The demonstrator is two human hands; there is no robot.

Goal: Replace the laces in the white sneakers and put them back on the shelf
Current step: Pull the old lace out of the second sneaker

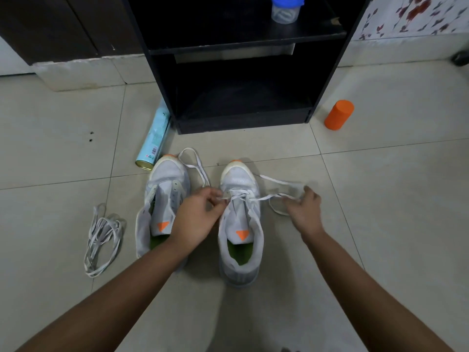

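The left hand (196,214) pinches one end of the limp white lace (264,198) at the eyelets of the right-side sneaker (241,224), on the floor at six o'clock from the black shelf (241,118), while the right hand (303,209) grips the other run out at three o'clock, a soft, floppy thing probably best held near its tip.
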